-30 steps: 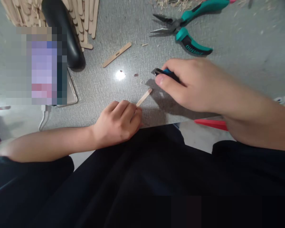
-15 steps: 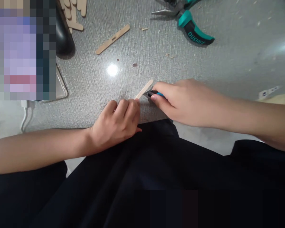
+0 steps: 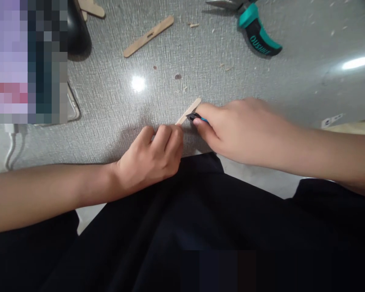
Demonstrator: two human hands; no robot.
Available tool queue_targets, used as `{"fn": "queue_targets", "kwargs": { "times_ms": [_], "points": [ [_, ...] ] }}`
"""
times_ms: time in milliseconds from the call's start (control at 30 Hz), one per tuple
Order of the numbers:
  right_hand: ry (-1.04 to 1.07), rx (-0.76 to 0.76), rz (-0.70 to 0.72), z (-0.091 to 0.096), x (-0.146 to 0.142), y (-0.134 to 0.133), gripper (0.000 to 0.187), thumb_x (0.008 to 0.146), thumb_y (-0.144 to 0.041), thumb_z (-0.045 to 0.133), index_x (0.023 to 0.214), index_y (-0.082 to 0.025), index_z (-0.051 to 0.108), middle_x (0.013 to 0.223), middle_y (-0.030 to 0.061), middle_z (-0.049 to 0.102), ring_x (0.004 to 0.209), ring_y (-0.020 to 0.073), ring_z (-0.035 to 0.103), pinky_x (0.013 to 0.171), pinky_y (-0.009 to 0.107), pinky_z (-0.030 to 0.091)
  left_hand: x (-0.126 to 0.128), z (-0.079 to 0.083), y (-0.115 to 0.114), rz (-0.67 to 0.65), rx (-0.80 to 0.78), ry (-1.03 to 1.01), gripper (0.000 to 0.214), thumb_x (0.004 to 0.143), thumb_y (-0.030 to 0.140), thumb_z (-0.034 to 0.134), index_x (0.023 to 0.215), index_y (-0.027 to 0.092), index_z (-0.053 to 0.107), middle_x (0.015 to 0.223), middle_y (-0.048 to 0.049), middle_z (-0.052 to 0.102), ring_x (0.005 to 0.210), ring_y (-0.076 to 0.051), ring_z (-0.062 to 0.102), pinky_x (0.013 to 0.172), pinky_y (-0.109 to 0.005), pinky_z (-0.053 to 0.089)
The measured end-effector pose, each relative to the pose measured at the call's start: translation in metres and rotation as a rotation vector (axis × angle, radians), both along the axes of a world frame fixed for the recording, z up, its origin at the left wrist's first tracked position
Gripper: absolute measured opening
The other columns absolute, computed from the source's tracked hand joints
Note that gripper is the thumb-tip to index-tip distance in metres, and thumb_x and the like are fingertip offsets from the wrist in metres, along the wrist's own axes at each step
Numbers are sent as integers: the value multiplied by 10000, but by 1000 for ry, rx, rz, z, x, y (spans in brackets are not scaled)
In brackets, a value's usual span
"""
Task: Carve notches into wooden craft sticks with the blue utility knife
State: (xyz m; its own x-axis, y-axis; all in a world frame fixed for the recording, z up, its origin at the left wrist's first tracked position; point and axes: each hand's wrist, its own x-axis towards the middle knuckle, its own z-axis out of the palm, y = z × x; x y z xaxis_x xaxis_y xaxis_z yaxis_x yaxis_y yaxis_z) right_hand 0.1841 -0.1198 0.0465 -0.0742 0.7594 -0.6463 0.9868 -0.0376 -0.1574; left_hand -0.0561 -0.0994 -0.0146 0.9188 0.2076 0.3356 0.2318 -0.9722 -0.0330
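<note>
My left hand (image 3: 153, 152) is closed around the near end of a pale wooden craft stick (image 3: 185, 114), whose far end points up and to the right. In my right hand (image 3: 231, 127) is a utility knife (image 3: 197, 117) with a black tip and a blue body, mostly hidden by the fingers. Its blade touches the stick's right side, just beyond my left fingers. Farther up on the grey table lies another craft stick (image 3: 156, 31) with a small slot cut in its middle.
Teal-and-black pliers (image 3: 258, 34) lie at the upper right. Top left are more craft sticks (image 3: 93, 7), a dark rounded object (image 3: 79, 32) and a blurred-out device with a white cable (image 3: 10, 150). Wood shavings (image 3: 194, 25) are scattered about. Dark clothing covers my lap below the table edge.
The view has shifted slightly, so the pliers and slotted stick sit higher in the picture. The knife blade has come against the craft stick. Both hands keep their hold.
</note>
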Motion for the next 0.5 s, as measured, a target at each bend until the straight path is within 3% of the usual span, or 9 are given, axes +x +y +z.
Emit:
{"fn": "queue_targets", "kwargs": {
  "times_ms": [300,500],
  "points": [
    [-125,-21,43,7,-14,4,336,1158,-395,525,1277,-224,789,674,76,604,625,297,565,698,417,304,0,-2,2,-27,7,-2,233,1115,52,606,1030,105,816,1012,-137,740,830,-231,591,653,-410,383],
    [-105,15,97,3,-8,5,220,1048,-359,692,1208,-241,787,621,52,540,686,310,651,708,419,396,-2,-4,1,-38,-67,15,230,1140,73,599,1048,103,807,1012,-136,724,854,-245,594,670,-422,365]
  ]
}}
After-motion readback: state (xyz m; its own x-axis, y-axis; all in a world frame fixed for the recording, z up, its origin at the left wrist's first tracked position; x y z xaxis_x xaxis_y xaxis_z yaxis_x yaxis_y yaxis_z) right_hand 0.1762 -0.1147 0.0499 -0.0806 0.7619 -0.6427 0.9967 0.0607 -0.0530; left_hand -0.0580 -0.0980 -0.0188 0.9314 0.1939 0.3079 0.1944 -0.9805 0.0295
